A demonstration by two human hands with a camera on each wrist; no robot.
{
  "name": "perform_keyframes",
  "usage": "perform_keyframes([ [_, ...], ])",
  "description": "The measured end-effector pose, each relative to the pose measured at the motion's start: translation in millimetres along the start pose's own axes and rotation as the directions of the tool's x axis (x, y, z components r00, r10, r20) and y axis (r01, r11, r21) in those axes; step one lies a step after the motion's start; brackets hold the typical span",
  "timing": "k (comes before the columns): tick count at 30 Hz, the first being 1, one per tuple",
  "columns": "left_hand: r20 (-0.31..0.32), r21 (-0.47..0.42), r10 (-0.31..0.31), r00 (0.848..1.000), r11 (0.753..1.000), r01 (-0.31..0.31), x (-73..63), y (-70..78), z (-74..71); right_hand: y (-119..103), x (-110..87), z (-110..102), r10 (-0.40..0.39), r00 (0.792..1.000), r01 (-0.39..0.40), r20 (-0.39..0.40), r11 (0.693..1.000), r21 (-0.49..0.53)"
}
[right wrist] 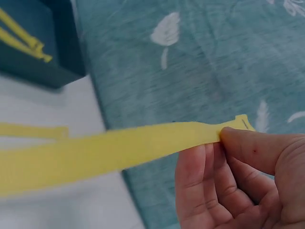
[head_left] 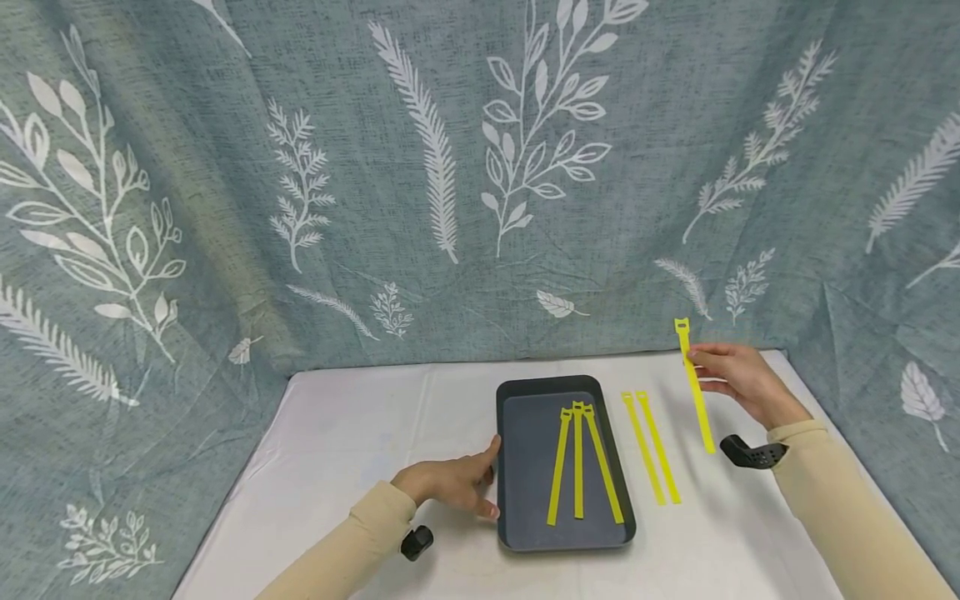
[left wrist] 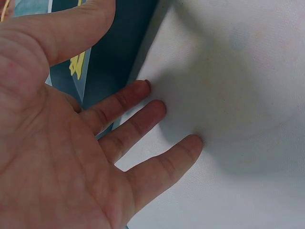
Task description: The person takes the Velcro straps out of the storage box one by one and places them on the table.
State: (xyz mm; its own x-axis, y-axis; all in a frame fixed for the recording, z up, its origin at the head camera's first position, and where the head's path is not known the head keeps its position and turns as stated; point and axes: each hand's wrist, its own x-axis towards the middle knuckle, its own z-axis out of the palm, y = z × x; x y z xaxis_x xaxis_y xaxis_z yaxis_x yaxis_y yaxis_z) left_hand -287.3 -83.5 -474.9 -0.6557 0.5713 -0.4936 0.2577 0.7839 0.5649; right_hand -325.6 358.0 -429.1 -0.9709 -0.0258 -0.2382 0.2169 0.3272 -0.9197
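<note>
My right hand (head_left: 738, 379) pinches a yellow cable strap (head_left: 697, 387) near its slotted head, thumb on one side and fingers on the other. The strap hangs down over the table's right part; in the right wrist view its long tail (right wrist: 95, 157) runs off to the left. My left hand (head_left: 459, 485) is at the left wall of a dark grey tray (head_left: 525, 533), thumb and fingertip at its edge. Seen from the left wrist, its fingers (left wrist: 157, 169) are spread and fairly straight. Inside the tray lie three yellow straps (head_left: 578, 467), heads toward the far end, fanned slightly.
Two more yellow straps (head_left: 654, 450) lie side by side on the white tabletop (head_left: 360, 442), just right of the tray. A blue-green curtain (head_left: 450, 317) with white leaf prints rises behind the table and along both sides. Black wrist devices (head_left: 752, 454) sit on both wrists.
</note>
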Motion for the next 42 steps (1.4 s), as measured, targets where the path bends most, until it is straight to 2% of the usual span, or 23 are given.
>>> perform_keyframes([
  [11, 0.003, -0.003, -0.02, 1.0, 1.0, 0.02, -0.3, -1.7, 1.4, 52.4, -1.6, 14.4, 0.091, 0.996, -0.09, 0.021, 0.995, -0.032],
  [17, 0.011, -0.02, -0.004, 1.0, 1.0, 0.004, -0.1, -2.0, 2.3, 67.6, 6.3, 23.3, 0.124, 0.992, -0.124, 0.009, 0.992, -0.023],
  [24, 0.01, -0.003, -0.001, 1.0, 1.0, 0.001, 1.6, -3.0, 4.2, 76.8, 13.9, 34.1, 0.184, 0.983, -0.184, -0.013, 0.983, 0.007],
  [42, -0.012, 0.023, 0.008, 1.0, 1.0, -0.008, -0.7, -2.4, 5.3, 79.2, 24.5, 44.5, 0.141, 0.987, -0.149, -0.08, 0.985, -0.092],
])
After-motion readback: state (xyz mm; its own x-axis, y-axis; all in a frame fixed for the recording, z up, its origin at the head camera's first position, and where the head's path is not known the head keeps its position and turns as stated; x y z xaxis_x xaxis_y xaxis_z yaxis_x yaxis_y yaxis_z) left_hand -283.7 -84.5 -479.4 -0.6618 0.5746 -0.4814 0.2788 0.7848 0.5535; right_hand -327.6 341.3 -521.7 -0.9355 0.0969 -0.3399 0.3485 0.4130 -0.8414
